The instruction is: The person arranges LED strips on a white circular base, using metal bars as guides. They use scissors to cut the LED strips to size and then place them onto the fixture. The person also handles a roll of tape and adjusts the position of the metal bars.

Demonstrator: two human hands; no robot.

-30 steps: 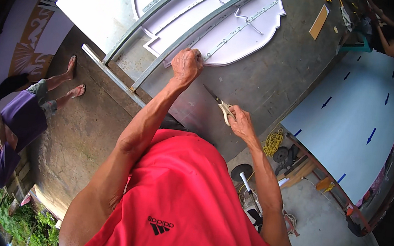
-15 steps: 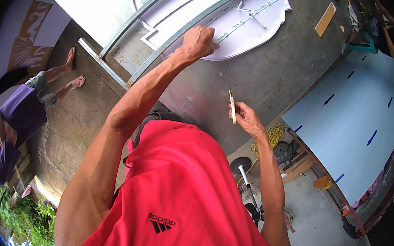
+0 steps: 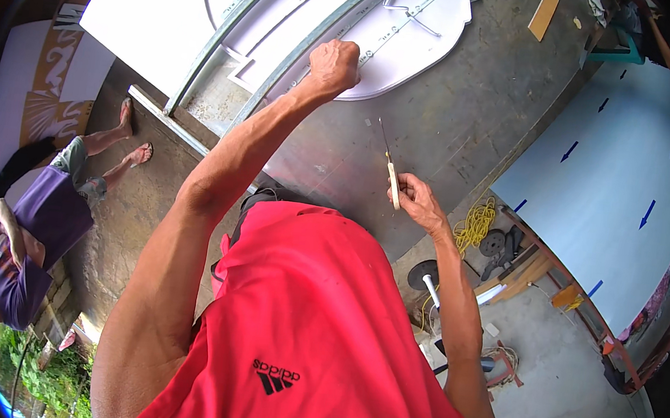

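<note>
My left hand (image 3: pixel 334 65) is closed in a fist above the white panel (image 3: pixel 412 54) and its curved metal bars (image 3: pixel 310 59). Its fingers curl out of sight, so anything inside them is hidden; I cannot tell whether it touches the panel. Lower and to the right, my right hand (image 3: pixel 421 203) closes round a slim, thin-bladed tool with a cream handle (image 3: pixel 392 187). The dark blade points up and slightly left over the grey worktop (image 3: pixel 341 152). A bent silver rod (image 3: pixel 411 15) lies on the panel beyond my left hand.
At right stands a table with a pale blue sheet (image 3: pixel 600 172) bearing blue marks. Yellow cord (image 3: pixel 476 222) and a dark disc (image 3: pixel 493 242) lie beside it. A person in purple (image 3: pixel 30 234) is at left. A tan strip (image 3: pixel 545 12) lies far right on the worktop.
The view has shifted a little, so the panel sits further left and the blue sheet further right. Both hands stay closed, in nearly the same places; the tool remains in my right hand.
</note>
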